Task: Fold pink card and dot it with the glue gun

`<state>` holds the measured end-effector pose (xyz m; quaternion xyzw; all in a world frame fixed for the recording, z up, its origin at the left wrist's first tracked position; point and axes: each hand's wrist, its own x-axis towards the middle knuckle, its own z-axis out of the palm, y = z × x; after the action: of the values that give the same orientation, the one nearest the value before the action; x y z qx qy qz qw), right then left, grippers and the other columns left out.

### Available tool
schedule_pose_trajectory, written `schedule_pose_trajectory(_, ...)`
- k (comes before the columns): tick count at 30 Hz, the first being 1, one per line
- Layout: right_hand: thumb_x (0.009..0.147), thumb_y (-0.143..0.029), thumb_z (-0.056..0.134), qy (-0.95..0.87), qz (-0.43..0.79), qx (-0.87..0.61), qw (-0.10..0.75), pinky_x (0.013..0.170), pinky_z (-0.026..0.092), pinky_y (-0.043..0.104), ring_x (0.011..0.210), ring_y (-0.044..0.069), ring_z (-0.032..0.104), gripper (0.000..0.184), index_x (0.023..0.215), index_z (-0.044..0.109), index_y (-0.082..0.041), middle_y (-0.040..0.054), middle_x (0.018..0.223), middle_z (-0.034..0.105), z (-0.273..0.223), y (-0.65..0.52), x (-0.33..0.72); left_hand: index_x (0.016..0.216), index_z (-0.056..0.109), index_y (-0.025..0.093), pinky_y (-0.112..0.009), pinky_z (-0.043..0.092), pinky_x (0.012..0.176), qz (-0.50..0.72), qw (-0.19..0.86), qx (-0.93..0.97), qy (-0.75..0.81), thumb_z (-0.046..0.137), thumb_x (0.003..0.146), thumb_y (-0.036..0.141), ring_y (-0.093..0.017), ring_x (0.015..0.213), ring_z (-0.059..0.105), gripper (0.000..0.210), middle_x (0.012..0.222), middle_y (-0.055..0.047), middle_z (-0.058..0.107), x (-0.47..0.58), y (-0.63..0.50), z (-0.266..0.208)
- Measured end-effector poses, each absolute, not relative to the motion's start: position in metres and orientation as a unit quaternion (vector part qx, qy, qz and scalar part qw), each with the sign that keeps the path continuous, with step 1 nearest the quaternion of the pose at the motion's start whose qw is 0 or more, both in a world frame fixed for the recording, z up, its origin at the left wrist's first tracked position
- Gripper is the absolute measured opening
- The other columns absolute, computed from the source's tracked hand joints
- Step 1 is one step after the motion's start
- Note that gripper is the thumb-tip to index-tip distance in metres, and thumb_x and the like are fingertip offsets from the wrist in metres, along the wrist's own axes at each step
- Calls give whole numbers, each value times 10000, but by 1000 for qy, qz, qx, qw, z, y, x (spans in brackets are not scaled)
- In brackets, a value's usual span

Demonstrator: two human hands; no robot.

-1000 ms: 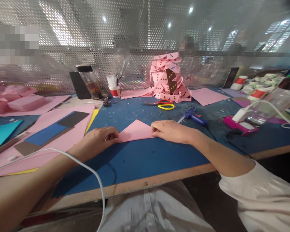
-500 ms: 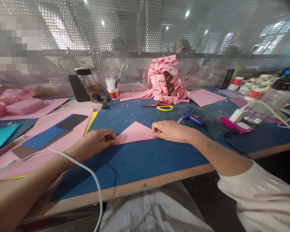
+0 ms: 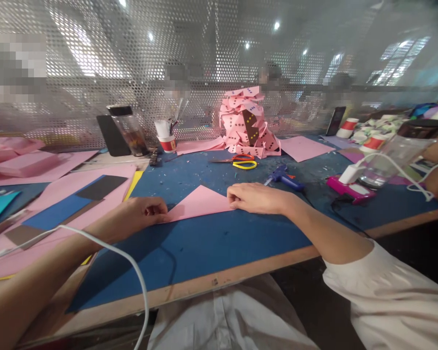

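Note:
A pink sheet of paper [image 3: 200,203], folded into a triangle, lies on the blue table mat with its point away from me. My left hand [image 3: 143,213] is closed at its left corner, fingers curled on the paper's edge. At the right corner my right hand [image 3: 253,198] pinches the paper, the fingertips partly hidden. Just behind the right hand lies a blue glue gun [image 3: 285,179]. Scissors with red and yellow handles [image 3: 244,162] rest farther back, before a pile of pink folded paper pieces with dots [image 3: 248,124].
To the left are pink sheets [image 3: 73,187] with blue, black and brown strips. Behind stand a jar [image 3: 133,133] and a paper cup [image 3: 167,142]. A magenta power strip [image 3: 350,188] and a clear jar [image 3: 390,158] sit right. A white cable [image 3: 131,260] crosses my left forearm.
My left hand has slid slightly left along the paper's fold, showing a little more of the triangle's lower edge. The right hand keeps its hold. The whole view has shifted a little.

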<state>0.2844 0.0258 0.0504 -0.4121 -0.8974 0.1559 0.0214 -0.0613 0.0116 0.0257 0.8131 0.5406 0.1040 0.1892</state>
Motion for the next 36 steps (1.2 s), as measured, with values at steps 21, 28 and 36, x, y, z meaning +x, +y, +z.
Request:
schedule_pose_trajectory(21, 909, -209, 536, -899, 187, -395, 10, 703, 363, 264, 883, 177, 600, 69, 956, 586, -209, 46, 1048, 669, 50, 32, 289, 798, 671, 182, -255, 343, 613, 75, 232, 787, 567, 647, 776, 587, -162, 656, 494, 407, 658, 23, 598, -68, 20, 28)
schedule_pose_trajectory(28, 894, -166, 519, -899, 199, -389, 3, 717, 381, 262, 895, 174, 603, 143, 993, 609, -215, 42, 1073, 670, 53, 35, 295, 802, 675, 176, -247, 337, 638, 70, 231, 799, 550, 638, 820, 535, -152, 663, 470, 361, 671, 26, 599, -68, 19, 28)
schedule_pose_trajectory(36, 882, -158, 528, -897, 203, -393, 0, 702, 386, 262, 883, 173, 604, 143, 981, 614, -215, 36, 1065, 678, 53, 37, 296, 877, 695, 174, -237, 355, 686, 62, 240, 801, 545, 622, 862, 452, -162, 729, 524, 288, 749, 21, 641, -71, 17, 30)
